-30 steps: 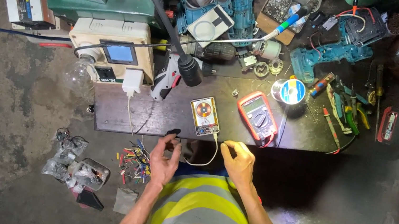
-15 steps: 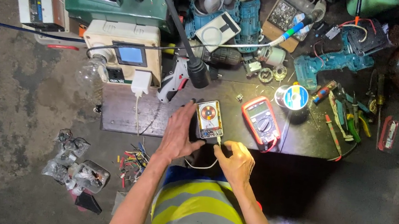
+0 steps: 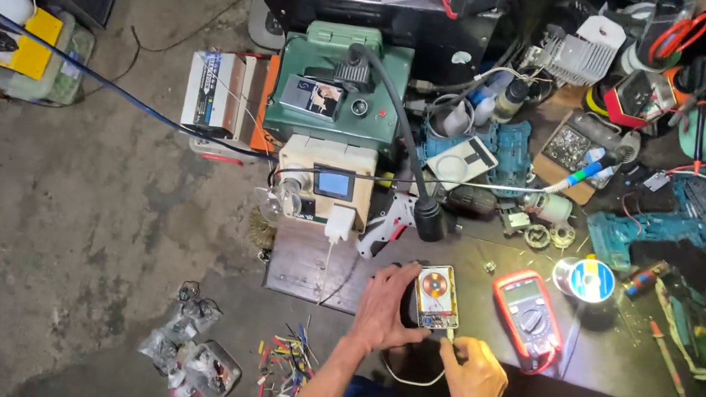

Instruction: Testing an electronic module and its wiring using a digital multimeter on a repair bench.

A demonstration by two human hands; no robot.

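Left hand clamps the small yellow-faced circuit board on the dark bench beside the red multimeter, right hand pinches its white cable at the board's near edge; yanking could bend the connector.

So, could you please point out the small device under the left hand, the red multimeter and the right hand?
small device (image 3: 437, 294), head view, on its round orange dial.
red multimeter (image 3: 529, 317), head view, on its selector knob.
right hand (image 3: 473, 376), head view, on its back.
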